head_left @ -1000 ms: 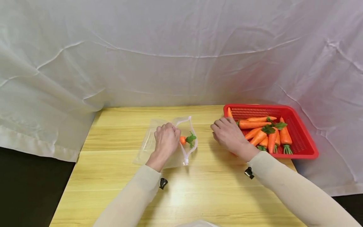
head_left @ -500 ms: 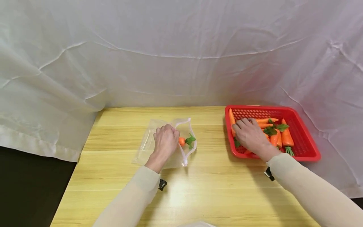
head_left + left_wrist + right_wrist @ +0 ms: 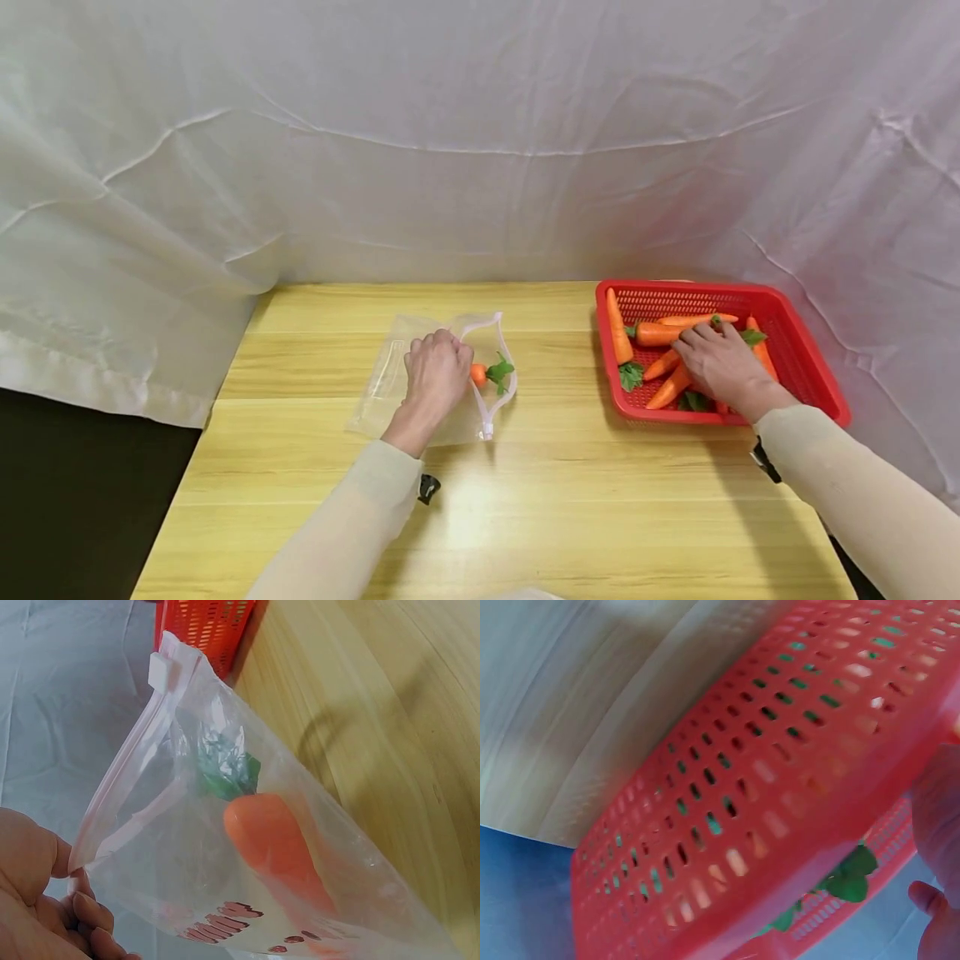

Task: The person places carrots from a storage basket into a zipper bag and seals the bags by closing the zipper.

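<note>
A bag (image 3: 463,410) holding a carrot (image 3: 478,375) is pinched by the left hand (image 3: 437,371), angled toward one o'clock; at three o'clock, the right hand (image 3: 720,362) is bent over the basket (image 3: 813,358), its grip hidden.

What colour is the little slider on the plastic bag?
The slider is white, seen best in the left wrist view.

Orange carrots (image 3: 657,335), red basket (image 3: 813,358)
</note>
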`<move>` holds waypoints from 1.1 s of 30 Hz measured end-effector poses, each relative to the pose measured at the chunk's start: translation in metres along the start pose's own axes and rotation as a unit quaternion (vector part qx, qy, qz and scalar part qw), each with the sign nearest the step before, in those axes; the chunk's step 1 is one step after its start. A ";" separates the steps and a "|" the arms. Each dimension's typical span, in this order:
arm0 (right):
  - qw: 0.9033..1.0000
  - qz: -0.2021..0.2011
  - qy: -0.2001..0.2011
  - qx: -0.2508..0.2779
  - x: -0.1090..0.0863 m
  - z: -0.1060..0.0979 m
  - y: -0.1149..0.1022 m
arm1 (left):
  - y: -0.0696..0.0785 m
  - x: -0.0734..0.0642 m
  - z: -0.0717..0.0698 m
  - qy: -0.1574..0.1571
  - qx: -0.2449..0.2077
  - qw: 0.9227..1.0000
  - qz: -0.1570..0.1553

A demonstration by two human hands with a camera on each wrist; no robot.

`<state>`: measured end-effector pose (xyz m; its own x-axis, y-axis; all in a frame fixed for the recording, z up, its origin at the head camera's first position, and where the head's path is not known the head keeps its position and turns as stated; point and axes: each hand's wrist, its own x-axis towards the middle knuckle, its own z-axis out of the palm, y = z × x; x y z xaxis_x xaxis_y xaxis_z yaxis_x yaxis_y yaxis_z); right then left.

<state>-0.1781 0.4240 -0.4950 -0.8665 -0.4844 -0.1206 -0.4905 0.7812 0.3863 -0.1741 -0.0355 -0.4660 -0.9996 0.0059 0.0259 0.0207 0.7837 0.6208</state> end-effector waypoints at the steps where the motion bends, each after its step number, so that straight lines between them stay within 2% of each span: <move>1: 1.000 -0.001 -0.011 -0.004 -0.002 0.002 0.001 | 0.000 0.000 0.000 0.000 -0.001 1.000 0.001; 6: 0.999 0.001 -0.032 0.000 -0.010 0.011 0.005 | 0.000 -0.001 0.000 -0.004 -0.005 1.000 0.002; 11: 0.999 0.008 -0.036 0.015 -0.014 0.016 0.010 | 0.001 -0.001 0.000 -0.002 0.000 1.000 0.001; 20: 0.999 0.002 -0.036 0.017 -0.012 0.018 0.013 | -0.001 -0.003 0.001 0.002 -0.004 1.000 -0.004; 27: 0.999 -0.013 -0.051 0.004 -0.009 0.016 0.012 | -0.002 -0.003 0.001 0.000 -0.007 1.000 -0.009; 30: 0.999 -0.009 -0.040 0.016 -0.009 0.014 0.013 | -0.002 -0.003 0.001 -0.001 -0.005 1.000 -0.009; 33: 1.000 -0.002 -0.008 0.030 -0.008 0.011 0.017 | -0.002 -0.003 0.000 -0.003 -0.004 1.000 -0.011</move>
<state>-0.1804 0.4454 -0.4979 -0.8652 -0.4823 -0.1369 -0.4989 0.8011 0.3306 -0.1715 -0.0368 -0.4675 -0.9999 -0.0082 0.0076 -0.0016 0.7784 0.6278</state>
